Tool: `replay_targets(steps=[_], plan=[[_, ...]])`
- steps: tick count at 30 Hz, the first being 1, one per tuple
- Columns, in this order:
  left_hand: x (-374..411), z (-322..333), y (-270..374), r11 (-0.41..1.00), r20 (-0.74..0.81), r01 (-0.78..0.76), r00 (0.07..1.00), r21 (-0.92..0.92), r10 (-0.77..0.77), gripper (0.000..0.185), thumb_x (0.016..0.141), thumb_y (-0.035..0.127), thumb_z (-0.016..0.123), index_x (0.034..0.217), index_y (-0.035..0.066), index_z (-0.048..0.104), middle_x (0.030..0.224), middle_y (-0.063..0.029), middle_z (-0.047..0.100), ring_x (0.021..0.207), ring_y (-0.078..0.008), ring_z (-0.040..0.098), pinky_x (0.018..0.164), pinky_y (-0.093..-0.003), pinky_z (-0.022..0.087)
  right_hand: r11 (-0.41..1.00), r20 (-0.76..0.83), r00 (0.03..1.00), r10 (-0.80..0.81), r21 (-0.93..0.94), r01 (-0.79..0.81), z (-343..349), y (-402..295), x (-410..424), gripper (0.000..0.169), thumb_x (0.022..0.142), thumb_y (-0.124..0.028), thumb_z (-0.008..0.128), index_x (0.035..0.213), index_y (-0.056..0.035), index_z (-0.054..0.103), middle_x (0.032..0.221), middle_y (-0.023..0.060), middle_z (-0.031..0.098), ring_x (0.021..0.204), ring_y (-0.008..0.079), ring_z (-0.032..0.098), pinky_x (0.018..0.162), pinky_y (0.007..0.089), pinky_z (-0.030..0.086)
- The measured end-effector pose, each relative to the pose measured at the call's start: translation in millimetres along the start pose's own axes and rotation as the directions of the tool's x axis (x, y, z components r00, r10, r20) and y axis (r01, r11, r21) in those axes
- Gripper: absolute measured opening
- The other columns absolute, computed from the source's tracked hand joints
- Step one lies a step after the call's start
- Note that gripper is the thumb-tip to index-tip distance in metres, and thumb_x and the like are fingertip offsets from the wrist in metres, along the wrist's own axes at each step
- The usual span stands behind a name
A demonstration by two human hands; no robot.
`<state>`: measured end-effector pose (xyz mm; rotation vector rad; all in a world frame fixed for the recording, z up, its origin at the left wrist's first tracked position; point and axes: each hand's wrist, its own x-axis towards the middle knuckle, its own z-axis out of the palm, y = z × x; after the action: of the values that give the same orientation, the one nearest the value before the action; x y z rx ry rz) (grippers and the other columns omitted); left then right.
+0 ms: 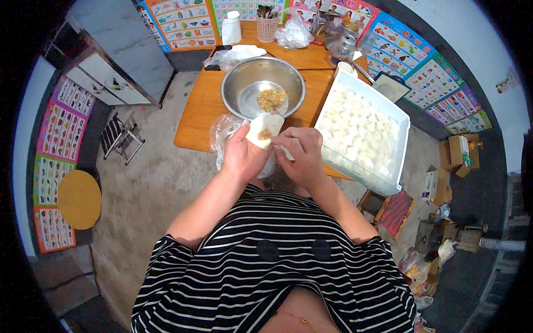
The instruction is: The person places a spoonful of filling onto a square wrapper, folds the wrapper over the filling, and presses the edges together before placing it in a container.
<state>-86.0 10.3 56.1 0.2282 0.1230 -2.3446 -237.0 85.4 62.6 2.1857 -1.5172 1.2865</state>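
Observation:
My left hand [245,156] holds a pale dough wrapper [259,125] on its palm and fingers, above the table's front edge. A small dab of brownish filling [265,134] sits on the wrapper. The curled fingers of my right hand [303,153] are at the wrapper's right edge; whether they pinch it is unclear. Just beyond, a steel bowl [230,93] contains a mound of the same kind of filling [271,99]. At the right, a white plastic tray [402,137] is filled with many pale, floury pieces [359,120].
Clear plastic bags lie on the wooden table [195,112], one bag [220,132] by my left hand. Toward the back stand a utensil basket [267,29], a white paper roll [232,31] and glass jars [343,45]. The tray overhangs the table's front right edge. A folding stool [120,135] stands left.

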Motion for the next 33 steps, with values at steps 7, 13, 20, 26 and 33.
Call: replay_targets(steps=[7, 13, 20, 26, 33], plan=[[-9, 14, -12, 0.990, 0.056, 0.096, 0.993, 0.099, -0.102, 0.052, 0.102, 0.029, 0.026, 0.141, -0.004, 0.030, 0.143, -0.0199, 0.040, 0.133, -0.0314, 0.038, 0.115, -0.0408, 0.024, 0.996, -0.075, 0.995, -0.058, -0.067, 0.053, -5, -2, 0, 0.030, 0.069, -0.007, 0.072, 0.096, -0.0182, 0.066, 0.102, -0.0003, 0.057, 0.095, 0.0222, 0.053, 0.086, 0.0397, 0.037], [-11, 0, -8, 0.980, 0.196, 0.178, 0.961, 0.090, -0.193, 0.049, 0.100, 0.025, 0.032, 0.141, -0.002, 0.032, 0.140, -0.0178, 0.045, 0.130, -0.0293, 0.041, 0.113, -0.0405, 0.027, 0.988, -0.115, 0.987, 0.116, 0.118, -0.102, -2, -4, 1, 0.024, 0.071, -0.011, 0.073, 0.093, -0.0129, 0.065, 0.101, 0.0041, 0.059, 0.096, 0.0248, 0.054, 0.086, 0.0393, 0.039], [-20, 9, -23, 0.907, -0.084, 0.056, 0.996, 0.417, -0.023, 0.041, 0.100, 0.025, 0.036, 0.133, 0.001, 0.042, 0.129, -0.0147, 0.055, 0.117, -0.0257, 0.053, 0.104, -0.0403, 0.038, 0.975, -0.096, 0.971, 0.219, 0.050, -0.215, -4, -10, 1, 0.020, 0.072, -0.011, 0.071, 0.091, -0.0106, 0.065, 0.101, 0.0069, 0.060, 0.097, 0.0272, 0.056, 0.088, 0.0400, 0.039], [-15, -10, -19, 0.903, -0.025, 0.038, 0.999, 0.427, -0.031, 0.041, 0.100, 0.025, 0.036, 0.132, 0.001, 0.044, 0.126, -0.0140, 0.056, 0.115, -0.0250, 0.055, 0.103, -0.0405, 0.039, 0.991, 0.014, 0.991, 0.131, -0.020, -0.130, -7, -13, 2, 0.023, 0.073, -0.015, 0.070, 0.095, -0.0106, 0.064, 0.104, 0.0089, 0.058, 0.097, 0.0302, 0.055, 0.086, 0.0449, 0.040], [-19, -2, -21, 0.880, -0.081, -0.011, 0.995, 0.475, 0.056, 0.040, 0.100, 0.024, 0.035, 0.132, 0.001, 0.045, 0.127, -0.0141, 0.056, 0.117, -0.0253, 0.053, 0.101, -0.0402, 0.041, 0.990, 0.184, 0.974, 0.133, 0.030, -0.141, -14, -15, 4, 0.025, 0.075, -0.020, 0.070, 0.096, -0.0096, 0.064, 0.104, 0.0084, 0.058, 0.099, 0.0309, 0.054, 0.088, 0.0462, 0.040]])
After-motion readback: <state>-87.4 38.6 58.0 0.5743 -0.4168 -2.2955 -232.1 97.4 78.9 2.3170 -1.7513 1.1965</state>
